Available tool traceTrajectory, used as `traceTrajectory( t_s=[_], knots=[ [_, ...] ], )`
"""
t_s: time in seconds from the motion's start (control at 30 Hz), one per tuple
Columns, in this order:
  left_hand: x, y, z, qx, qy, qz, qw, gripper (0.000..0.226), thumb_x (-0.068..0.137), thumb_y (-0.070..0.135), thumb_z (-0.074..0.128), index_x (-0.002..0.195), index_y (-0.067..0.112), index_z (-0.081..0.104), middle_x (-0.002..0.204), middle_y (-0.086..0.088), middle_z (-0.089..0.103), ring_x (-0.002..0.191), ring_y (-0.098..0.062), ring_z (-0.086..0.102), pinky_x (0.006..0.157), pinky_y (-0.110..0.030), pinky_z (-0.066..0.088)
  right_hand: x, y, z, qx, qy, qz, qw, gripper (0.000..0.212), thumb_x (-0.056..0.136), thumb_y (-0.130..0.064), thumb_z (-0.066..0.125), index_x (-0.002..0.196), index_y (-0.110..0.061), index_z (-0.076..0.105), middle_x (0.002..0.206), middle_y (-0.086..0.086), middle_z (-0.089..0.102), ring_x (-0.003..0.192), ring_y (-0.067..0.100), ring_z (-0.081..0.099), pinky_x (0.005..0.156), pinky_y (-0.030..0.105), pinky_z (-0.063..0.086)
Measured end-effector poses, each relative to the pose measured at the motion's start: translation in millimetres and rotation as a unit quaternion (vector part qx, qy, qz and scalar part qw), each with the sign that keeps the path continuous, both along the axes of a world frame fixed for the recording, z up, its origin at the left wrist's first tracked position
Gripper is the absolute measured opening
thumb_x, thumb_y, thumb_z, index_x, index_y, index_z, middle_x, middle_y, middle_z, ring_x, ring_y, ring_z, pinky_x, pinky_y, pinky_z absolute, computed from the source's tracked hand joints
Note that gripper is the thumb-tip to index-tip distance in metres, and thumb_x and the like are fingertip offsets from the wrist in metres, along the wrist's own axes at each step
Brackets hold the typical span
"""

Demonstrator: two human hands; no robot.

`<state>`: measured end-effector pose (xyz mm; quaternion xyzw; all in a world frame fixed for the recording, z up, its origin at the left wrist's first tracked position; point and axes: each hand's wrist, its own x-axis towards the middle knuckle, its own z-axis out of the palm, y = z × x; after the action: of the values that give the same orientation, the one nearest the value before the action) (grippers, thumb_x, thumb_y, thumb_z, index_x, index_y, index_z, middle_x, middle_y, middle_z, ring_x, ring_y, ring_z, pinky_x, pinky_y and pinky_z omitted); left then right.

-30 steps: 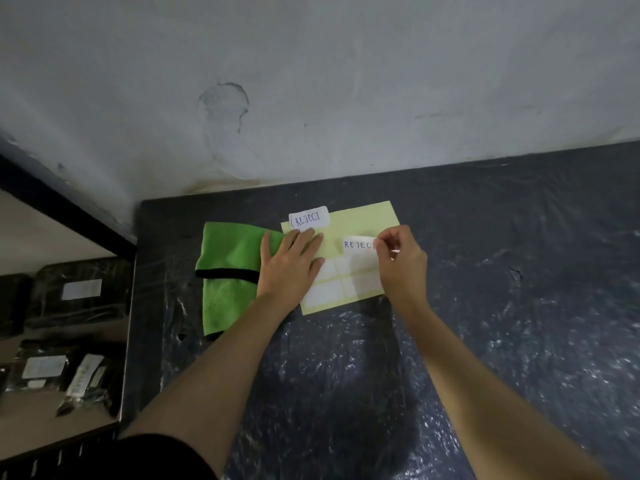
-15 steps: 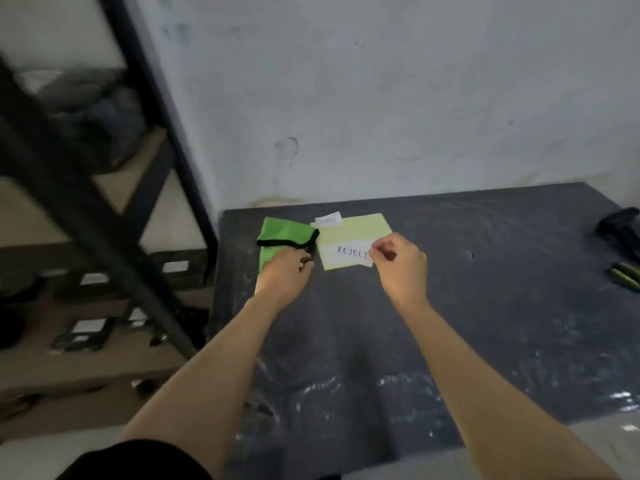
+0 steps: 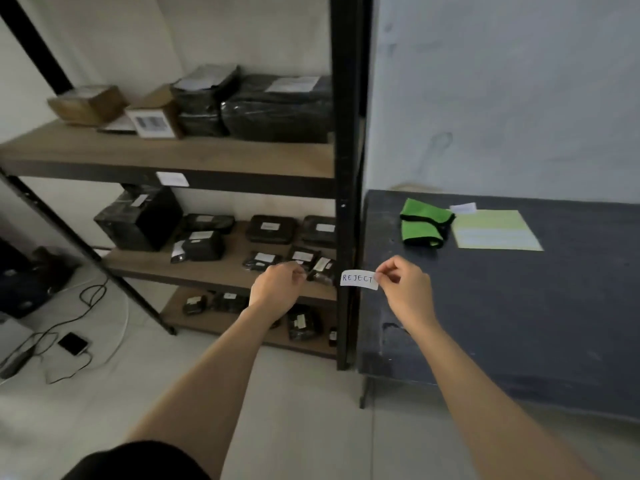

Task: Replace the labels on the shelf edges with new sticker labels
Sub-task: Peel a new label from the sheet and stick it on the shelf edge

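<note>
My right hand pinches the right end of a white sticker label reading REJECT, held in the air in front of the black shelf post. My left hand hovers to the left of it with fingers curled and nothing in them. The yellow sticker sheet lies on the dark table, with another white label at its top left corner. A white label is stuck on the upper shelf's dark front edge.
A green cloth lies on the table beside the sheet. The shelves hold black wrapped parcels and cardboard boxes. Cables and a phone lie on the tiled floor at left.
My right hand peeled the REJECT label off the sheet and carried it left, away from the table toward the shelf. My left hand left the sheet. The view swung left to the shelves.
</note>
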<state>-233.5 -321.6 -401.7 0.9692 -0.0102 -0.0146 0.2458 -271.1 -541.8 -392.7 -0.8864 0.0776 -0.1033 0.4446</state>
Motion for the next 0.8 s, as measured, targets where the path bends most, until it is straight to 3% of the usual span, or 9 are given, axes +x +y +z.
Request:
traceTrajectory(
  t_s=[0.17,0.33,0.43,0.57,0.63,0.7,0.8],
  knots=[
    [18,91,-42,0.008,0.012,0.005,1.000,0.025,0.094,0.029,0.046,0.110,0.026,0.065,0.104,0.000,0.069,0.092,-0.021,0.063,0.076,-0.033,0.051,24,108,-40,0.009,0.026,0.028,0.999,0.008,0.084,-0.018,0.067,0.080,-0.020,0.061,0.081,-0.005,0.066,0.076,0.008,0.061,0.057,0.016,0.044],
    [47,200,-132,-0.027,0.049,-0.007,0.998,0.022,0.092,0.023,0.052,0.110,0.024,0.065,0.109,0.001,0.068,0.097,-0.019,0.063,0.084,-0.035,0.052,62,228,-131,-0.014,0.089,0.049,0.995,0.008,0.087,-0.019,0.064,0.083,-0.023,0.058,0.086,-0.004,0.066,0.078,0.011,0.063,0.062,0.025,0.052],
    [75,255,-191,-0.016,0.014,-0.033,0.999,0.028,0.091,0.020,0.056,0.119,0.018,0.063,0.119,-0.005,0.062,0.104,-0.025,0.061,0.088,-0.036,0.049,82,279,-196,-0.008,0.100,0.017,0.995,0.009,0.088,-0.019,0.062,0.084,-0.022,0.056,0.087,-0.004,0.063,0.083,0.013,0.061,0.060,0.019,0.044],
    [126,301,-259,-0.031,-0.068,-0.015,0.997,0.042,0.092,0.023,0.059,0.131,0.010,0.052,0.130,-0.008,0.052,0.115,-0.026,0.053,0.093,-0.036,0.043,112,322,-275,0.004,0.074,-0.024,0.997,0.010,0.087,-0.016,0.063,0.083,-0.021,0.056,0.083,-0.007,0.061,0.084,0.014,0.061,0.061,0.021,0.046],
    [153,317,-294,-0.010,-0.115,-0.022,0.993,0.048,0.093,0.024,0.056,0.138,0.010,0.043,0.139,-0.008,0.044,0.127,-0.026,0.042,0.104,-0.039,0.036,131,339,-309,0.002,0.046,-0.027,0.999,0.011,0.086,-0.016,0.065,0.083,-0.021,0.056,0.083,-0.007,0.060,0.082,0.011,0.060,0.059,0.017,0.046],
    [175,330,-327,-0.002,-0.153,-0.024,0.988,0.052,0.097,0.024,0.049,0.145,0.014,0.032,0.151,-0.005,0.032,0.141,-0.021,0.024,0.116,-0.041,0.020,149,353,-340,-0.002,0.002,-0.027,1.000,0.012,0.085,-0.017,0.066,0.083,-0.021,0.055,0.082,-0.008,0.060,0.079,0.007,0.059,0.059,0.015,0.045],
    [199,340,-366,-0.009,-0.194,-0.038,0.980,0.052,0.100,0.027,0.041,0.148,0.017,0.024,0.156,0.000,0.020,0.146,-0.015,0.004,0.117,-0.042,0.000,171,365,-374,-0.015,-0.076,-0.029,0.997,0.012,0.084,-0.017,0.067,0.084,-0.021,0.055,0.080,-0.008,0.060,0.076,0.005,0.058,0.060,0.014,0.045]
  ],
)
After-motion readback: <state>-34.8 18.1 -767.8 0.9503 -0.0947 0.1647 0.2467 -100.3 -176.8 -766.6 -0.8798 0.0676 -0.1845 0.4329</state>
